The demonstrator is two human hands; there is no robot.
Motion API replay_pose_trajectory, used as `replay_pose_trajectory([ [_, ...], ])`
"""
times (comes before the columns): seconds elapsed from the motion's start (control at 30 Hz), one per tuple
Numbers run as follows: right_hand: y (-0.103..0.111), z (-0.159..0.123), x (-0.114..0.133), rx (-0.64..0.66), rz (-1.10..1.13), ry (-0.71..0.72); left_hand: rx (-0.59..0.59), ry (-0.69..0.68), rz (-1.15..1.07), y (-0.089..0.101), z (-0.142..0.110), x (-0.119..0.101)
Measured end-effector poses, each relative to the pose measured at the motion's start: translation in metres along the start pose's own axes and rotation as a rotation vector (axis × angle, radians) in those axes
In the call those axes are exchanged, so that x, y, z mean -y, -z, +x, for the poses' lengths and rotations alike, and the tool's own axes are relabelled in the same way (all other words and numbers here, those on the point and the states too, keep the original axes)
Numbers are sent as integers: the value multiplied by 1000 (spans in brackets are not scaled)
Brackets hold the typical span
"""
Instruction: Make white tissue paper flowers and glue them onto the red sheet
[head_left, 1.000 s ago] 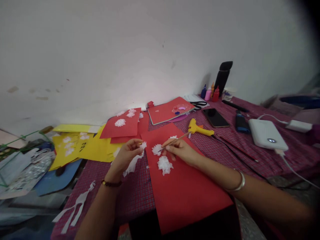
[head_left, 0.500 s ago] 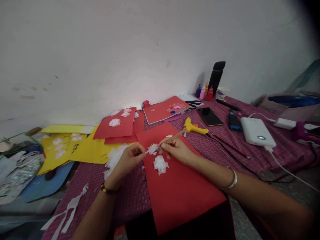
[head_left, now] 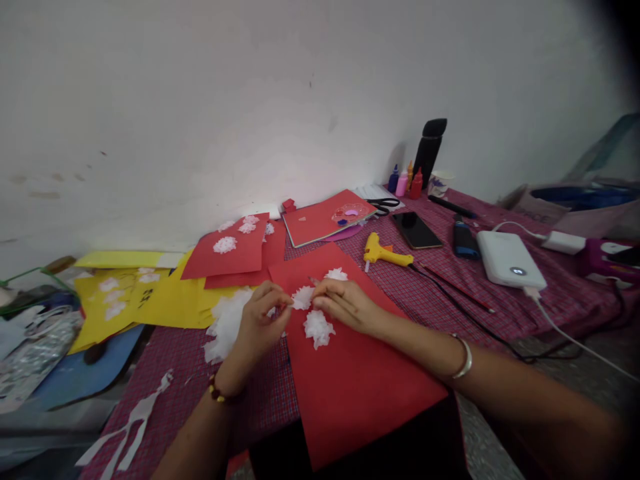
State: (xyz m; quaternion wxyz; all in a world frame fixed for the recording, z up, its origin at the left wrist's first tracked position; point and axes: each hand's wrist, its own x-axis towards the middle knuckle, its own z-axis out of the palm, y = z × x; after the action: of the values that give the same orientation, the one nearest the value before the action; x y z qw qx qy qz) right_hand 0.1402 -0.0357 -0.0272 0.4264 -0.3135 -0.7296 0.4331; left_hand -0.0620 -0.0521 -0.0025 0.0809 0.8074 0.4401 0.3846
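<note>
A red paper sheet [head_left: 365,387] lies in front of me, bearing several ruffled white paper flowers. My left hand [head_left: 265,312] is at the sheet's left edge, with thumb and forefinger pinching a small bit of white paper [head_left: 292,305] beside the middle flower [head_left: 302,298]. On the other side of that flower is my right hand [head_left: 347,305], its fingers closed. A short end of a slim wooden stick [head_left: 313,281] seems to poke out past those fingers; the rest is hidden. A nearer flower [head_left: 319,329] sits just below the hands, and a farther one [head_left: 337,274] above.
Crumpled white tissue [head_left: 220,330] lies by my left wrist, with paper strips [head_left: 135,417] nearer. Red sheets with flowers [head_left: 225,257] and yellow sheets [head_left: 175,300] are at left. A yellow glue gun [head_left: 385,253], phone [head_left: 417,230], red pencil [head_left: 457,287] and white power bank [head_left: 510,260] stand right.
My right hand has turned, so the stick's long shaft no longer shows above it. The left hand keeps its pinch beside the middle flower. The view has shifted slightly.
</note>
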Motion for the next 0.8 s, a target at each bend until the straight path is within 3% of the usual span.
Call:
replay_pose_trajectory([
  [0.23,-6,1,-5,15,-254,80,43,-21,6,-8,-4,-8],
  [0.4,-2,1,2,5,-227,64,59,-23,-70,-8,-6,-10],
  [0.47,-1,1,5,-22,-192,58,14,64,-206,-7,-7,-11],
  [0.57,-1,2,5,-60,-175,38,-117,331,-555,-9,-7,-10],
  [0.63,-2,2,2,-55,-189,28,-131,482,-757,-12,-6,-7],
  [0.7,-2,2,0,-42,-216,35,-75,556,-801,-16,-4,-3],
  [0.8,-1,1,-4,-6,-240,76,16,539,-639,-17,-1,0],
])
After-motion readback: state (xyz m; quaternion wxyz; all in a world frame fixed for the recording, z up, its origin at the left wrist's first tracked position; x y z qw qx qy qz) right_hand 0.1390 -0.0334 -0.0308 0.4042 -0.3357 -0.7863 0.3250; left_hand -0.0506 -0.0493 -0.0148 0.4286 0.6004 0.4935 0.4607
